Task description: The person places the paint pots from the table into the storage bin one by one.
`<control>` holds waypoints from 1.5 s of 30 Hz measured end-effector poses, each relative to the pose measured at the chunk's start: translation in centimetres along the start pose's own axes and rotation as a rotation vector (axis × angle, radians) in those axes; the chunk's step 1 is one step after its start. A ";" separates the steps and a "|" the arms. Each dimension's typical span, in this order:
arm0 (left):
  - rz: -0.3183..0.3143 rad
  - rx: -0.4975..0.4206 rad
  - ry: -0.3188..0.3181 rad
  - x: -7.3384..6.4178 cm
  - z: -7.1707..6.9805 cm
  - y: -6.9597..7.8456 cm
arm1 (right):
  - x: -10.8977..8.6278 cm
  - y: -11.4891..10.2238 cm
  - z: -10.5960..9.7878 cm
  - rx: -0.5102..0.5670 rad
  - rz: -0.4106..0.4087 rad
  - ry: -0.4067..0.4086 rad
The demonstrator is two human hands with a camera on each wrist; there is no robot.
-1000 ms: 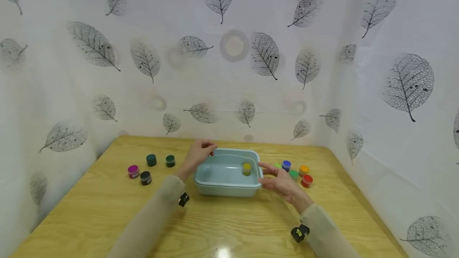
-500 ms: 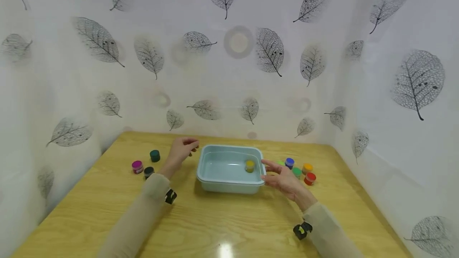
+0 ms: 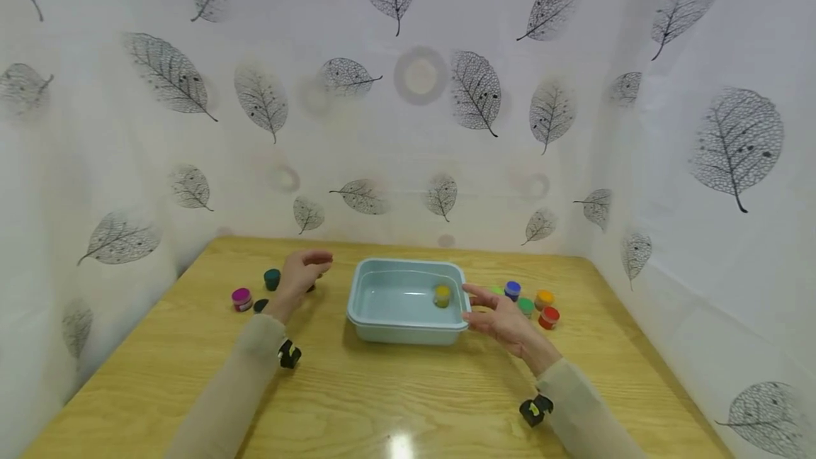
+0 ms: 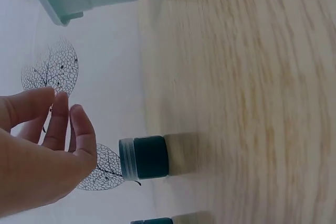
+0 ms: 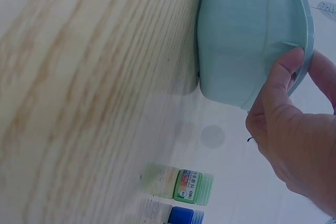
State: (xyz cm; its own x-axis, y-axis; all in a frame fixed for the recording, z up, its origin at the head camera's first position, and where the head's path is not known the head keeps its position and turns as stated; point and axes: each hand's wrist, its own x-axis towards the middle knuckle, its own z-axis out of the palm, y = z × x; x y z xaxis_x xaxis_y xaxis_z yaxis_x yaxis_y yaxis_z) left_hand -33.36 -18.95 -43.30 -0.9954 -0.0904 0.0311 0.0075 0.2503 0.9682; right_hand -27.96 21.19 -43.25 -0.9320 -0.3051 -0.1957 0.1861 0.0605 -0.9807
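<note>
A pale blue plastic basin (image 3: pixel 408 335) stands mid-table, with one yellow-lidded paint jar (image 3: pixel 442 296) inside near its right end. My right hand (image 3: pixel 510 328) pinches the basin's right rim; in the right wrist view its thumb presses the outer wall under the lip. Left of the basin, my left hand (image 3: pixel 299 278) hovers with loosely bent fingers and holds nothing. Closest to it is a dark green paint jar (image 4: pixel 144 158) with a clear lid, mostly hidden behind the hand in the head view. Another dark teal jar (image 3: pixel 272 280) sits farther left.
Left of the left wrist are a magenta jar (image 3: pixel 242 299) and a partly covered black jar (image 3: pixel 261 305). Beyond the right hand cluster blue (image 3: pixel 513 290), green (image 3: pixel 525 306), orange (image 3: pixel 545 299) and red (image 3: pixel 549 317) jars. A leaf-patterned curtain (image 3: pixel 408 126) borders the wooden table.
My left hand has drawn back leftward from the basin's far left corner to over the dark green jar. My right hand keeps its hold on the rim.
</note>
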 end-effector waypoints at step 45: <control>-0.288 0.088 -0.073 0.6 -2.7 -2.1 | 0.0 -0.2 0.2 -0.018 0.008 0.011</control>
State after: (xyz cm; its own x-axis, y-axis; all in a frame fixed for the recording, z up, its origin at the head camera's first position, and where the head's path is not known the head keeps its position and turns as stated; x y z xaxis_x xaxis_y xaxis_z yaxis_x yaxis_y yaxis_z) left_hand -33.76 -22.15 -44.61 -0.9598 -0.1005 -0.2622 -0.2806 0.3071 0.9094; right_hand -27.96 21.03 -43.03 -0.9340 -0.2938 -0.2033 0.1878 0.0805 -0.9789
